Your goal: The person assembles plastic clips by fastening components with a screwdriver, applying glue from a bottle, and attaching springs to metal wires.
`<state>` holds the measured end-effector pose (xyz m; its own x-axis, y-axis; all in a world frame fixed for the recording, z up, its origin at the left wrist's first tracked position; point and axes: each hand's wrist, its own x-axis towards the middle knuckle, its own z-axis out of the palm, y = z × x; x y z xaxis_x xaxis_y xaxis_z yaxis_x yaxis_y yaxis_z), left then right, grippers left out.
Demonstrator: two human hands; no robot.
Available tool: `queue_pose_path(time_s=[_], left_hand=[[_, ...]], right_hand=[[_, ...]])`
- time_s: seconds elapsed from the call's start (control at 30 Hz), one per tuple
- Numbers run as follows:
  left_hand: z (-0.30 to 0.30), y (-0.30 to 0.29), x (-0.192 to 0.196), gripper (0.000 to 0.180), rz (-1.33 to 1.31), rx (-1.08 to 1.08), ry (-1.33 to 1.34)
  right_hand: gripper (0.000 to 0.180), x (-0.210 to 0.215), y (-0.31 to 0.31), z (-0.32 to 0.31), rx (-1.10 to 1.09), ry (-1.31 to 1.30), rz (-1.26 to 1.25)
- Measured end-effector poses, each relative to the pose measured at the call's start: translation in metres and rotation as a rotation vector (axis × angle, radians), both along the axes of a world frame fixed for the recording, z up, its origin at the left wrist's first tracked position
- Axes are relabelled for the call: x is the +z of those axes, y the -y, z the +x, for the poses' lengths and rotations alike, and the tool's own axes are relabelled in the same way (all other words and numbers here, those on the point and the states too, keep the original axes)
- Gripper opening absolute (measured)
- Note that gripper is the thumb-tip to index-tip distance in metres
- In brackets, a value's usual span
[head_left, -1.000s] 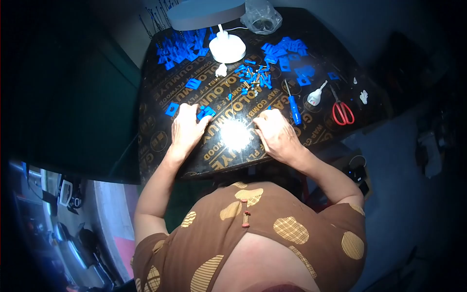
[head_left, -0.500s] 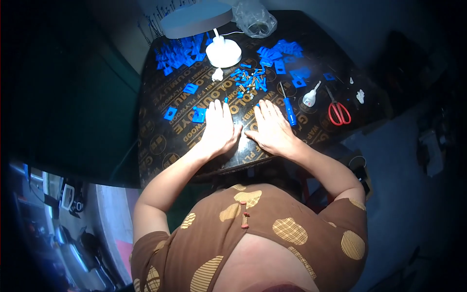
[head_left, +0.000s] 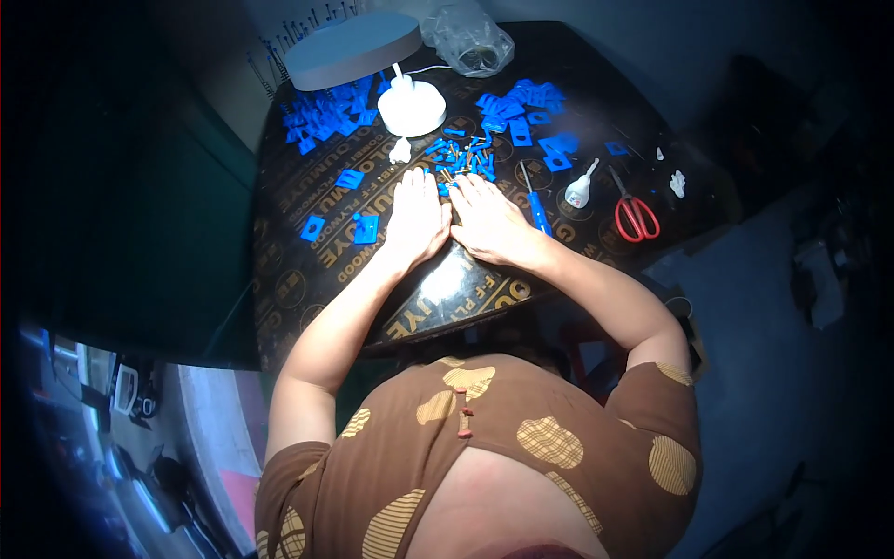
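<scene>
Both hands have slid together since a moment ago — left hand (head_left: 416,222) and right hand (head_left: 491,224) now lie side by side, fingers open and flat on the worktop (head_left: 307,270), gripping nothing — with the small blue parts (head_left: 461,160) just beyond the fingertips.

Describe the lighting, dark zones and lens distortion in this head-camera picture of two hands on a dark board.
Head view: a white lamp lights the board and both hands, left hand, right hand; light falls off into black at the corners; fisheye bends the board's edges; the picture has a blue tint.
</scene>
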<state>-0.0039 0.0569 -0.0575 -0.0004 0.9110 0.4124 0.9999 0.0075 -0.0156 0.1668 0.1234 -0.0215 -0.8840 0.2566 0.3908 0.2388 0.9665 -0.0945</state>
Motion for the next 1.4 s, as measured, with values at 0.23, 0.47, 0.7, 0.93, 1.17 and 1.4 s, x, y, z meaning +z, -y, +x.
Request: queue_pose_path(time_s=[0.23,0.47,0.7,0.93,1.17,1.4], left_hand=[[0.005,0.008,0.005,0.053,0.103,-0.044,0.078],[0.004,0.012,0.003,0.041,0.2,-0.08,0.119],[0.009,0.017,0.019,0.038,0.216,-0.062,0.272],[0.007,0.018,0.018,0.038,0.272,-0.074,0.355],[0.007,0.018,0.024,0.039,0.204,-0.079,0.446],[0.006,0.017,0.021,0.039,0.248,-0.079,0.421]], right_hand=[[0.045,0.002,-0.009,0.003,0.065,-0.056,-0.075],[0.021,0.013,-0.047,0.018,-0.123,-0.271,-0.229],[0.022,0.034,-0.085,-0.008,-0.28,-0.148,-0.233],[0.017,0.025,-0.103,-0.032,-0.224,0.043,-0.003],[0.013,0.024,-0.113,-0.028,-0.209,-0.018,-0.003],[0.019,0.019,-0.14,-0.014,-0.569,-0.037,-0.338]])
